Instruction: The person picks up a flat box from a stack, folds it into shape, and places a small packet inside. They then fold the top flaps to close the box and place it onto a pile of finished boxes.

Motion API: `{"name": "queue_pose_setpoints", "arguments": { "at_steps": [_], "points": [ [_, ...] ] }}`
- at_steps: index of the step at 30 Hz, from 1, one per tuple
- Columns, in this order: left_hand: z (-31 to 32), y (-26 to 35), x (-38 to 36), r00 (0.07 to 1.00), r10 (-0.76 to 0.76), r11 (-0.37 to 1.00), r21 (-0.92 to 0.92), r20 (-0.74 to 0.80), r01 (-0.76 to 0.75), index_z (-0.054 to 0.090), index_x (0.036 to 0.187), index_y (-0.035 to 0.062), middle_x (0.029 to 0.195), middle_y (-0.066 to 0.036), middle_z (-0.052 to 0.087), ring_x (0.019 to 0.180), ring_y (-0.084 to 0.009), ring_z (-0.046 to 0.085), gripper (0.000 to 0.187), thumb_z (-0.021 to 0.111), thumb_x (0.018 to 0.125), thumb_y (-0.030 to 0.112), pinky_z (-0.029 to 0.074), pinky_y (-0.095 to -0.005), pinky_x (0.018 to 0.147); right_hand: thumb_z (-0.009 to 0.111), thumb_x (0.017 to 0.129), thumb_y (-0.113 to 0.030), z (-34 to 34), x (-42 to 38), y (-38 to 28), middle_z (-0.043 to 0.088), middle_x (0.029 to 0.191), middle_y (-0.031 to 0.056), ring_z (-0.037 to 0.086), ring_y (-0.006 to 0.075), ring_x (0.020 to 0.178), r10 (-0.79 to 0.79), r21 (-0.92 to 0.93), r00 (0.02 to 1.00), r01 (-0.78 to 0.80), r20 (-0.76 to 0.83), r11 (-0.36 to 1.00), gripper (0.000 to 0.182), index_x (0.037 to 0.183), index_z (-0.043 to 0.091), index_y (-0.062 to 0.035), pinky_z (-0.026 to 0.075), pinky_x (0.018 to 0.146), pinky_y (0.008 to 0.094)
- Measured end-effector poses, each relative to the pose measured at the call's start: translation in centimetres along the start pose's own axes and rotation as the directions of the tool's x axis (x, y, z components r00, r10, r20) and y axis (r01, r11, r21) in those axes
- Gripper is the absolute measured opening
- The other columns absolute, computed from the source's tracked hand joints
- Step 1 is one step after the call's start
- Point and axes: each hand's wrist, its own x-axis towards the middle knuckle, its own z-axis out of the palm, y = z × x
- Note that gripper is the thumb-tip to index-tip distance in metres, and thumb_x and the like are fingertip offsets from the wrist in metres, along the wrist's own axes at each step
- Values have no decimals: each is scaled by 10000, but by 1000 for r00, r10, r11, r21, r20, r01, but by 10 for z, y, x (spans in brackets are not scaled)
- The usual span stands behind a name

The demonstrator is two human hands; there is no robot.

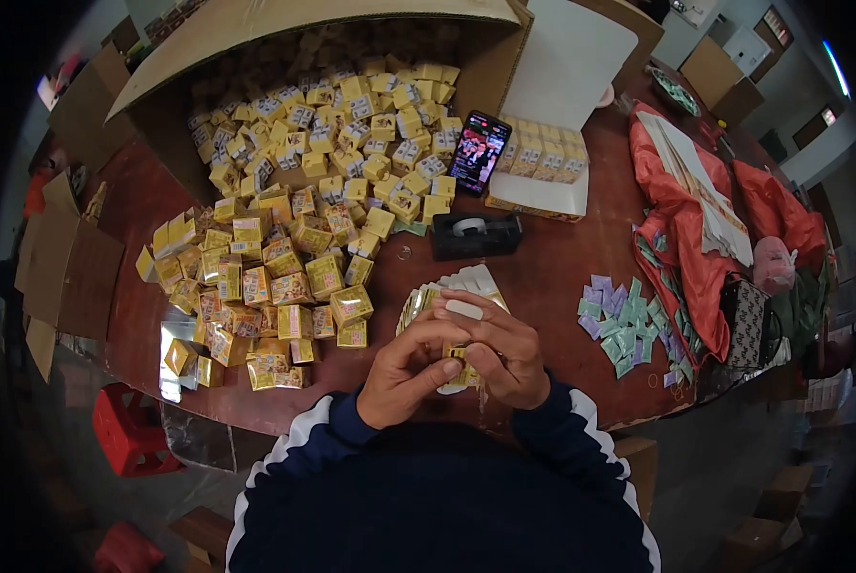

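Observation:
My left hand (407, 374) and my right hand (506, 355) meet in front of my chest, both closed around a small yellow carton (459, 359). A white flap (464, 309) sticks up between the fingertips, and much of the carton is hidden by the fingers. Both thumbs press on its near side. Just beyond the hands lies a fanned stack of flat carton blanks (475, 280). A black tape dispenser (475, 235) stands behind that stack.
At the left is a heap of wrapped yellow boxes (280, 277). Behind it, a large cardboard box (175, 143) lies on its side, spilling small yellow cartons (351, 134). A phone (478, 153) leans against a tray of boxes (542, 158). Small green and purple packets (621, 325) lie by a red plastic bag (671, 191).

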Motion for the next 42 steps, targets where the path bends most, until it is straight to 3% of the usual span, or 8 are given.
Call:
{"name": "queue_pose_setpoints", "arguments": {
  "at_steps": [6,7,10,17,27,33,35,42],
  "points": [
    [8,13,9,996,-60,993,-103,-73,53,211,1529,67,1341,-139,498,1142,-169,554,678,583,967,-7,457,-285,923,594,980,-183,7,-2,-12,608,1317,218,559,372,1269,139,95,981,-126,-135,987,376,1277,617,46,450,1043,433],
    [3,13,8,994,-104,994,-51,-40,102,153,1552,75,1349,-162,503,1202,-200,545,743,598,961,9,452,-307,966,606,972,-181,0,-2,-6,655,1246,209,564,355,1268,62,-73,996,-67,-70,995,344,1227,651,45,427,1065,455],
    [3,16,9,992,-119,992,-54,-48,117,156,1554,73,1370,-161,492,1189,-194,550,746,605,961,20,453,-310,963,615,962,-168,-5,2,-2,705,1139,194,566,346,1267,-15,38,1000,14,19,999,291,1160,691,32,389,1098,482],
    [-3,13,9,994,-108,993,58,18,107,87,1580,72,1431,-178,450,1283,-224,501,807,602,960,21,426,-345,1034,700,895,-111,-8,5,-7,725,1129,150,571,336,1259,225,261,974,-228,40,938,241,1110,728,-5,395,1101,470],
    [-2,19,12,981,-191,981,38,28,190,70,1585,71,1424,-162,455,1284,-218,501,817,598,963,23,418,-342,1043,664,931,-96,-15,8,-5,727,1124,150,598,323,1228,306,225,949,-316,77,922,201,1085,737,9,452,1052,423],
    [2,11,11,990,-138,988,-73,-33,136,197,1532,61,1394,-144,465,1241,-200,520,684,595,976,32,441,-330,1005,672,923,-123,-19,12,-3,719,1143,150,611,338,1205,162,145,982,-175,97,974,232,1103,727,12,459,1043,436],
    [1,4,10,998,-42,987,-156,-41,35,355,1409,47,1356,-127,472,1204,-171,531,479,571,984,5,457,-294,963,688,909,-140,-18,14,-7,702,1174,159,618,358,1193,61,-25,995,-59,84,998,251,1105,722,12,478,1018,441],
    [-9,-4,3,999,-17,1000,-26,28,17,526,1209,38,1342,-97,467,1163,-137,537,236,549,984,-29,464,-271,931,622,964,-262,-21,12,-1,678,1209,187,591,393,1220,-65,-216,988,94,139,972,336,1131,715,14,487,1004,444]
  ]
}}
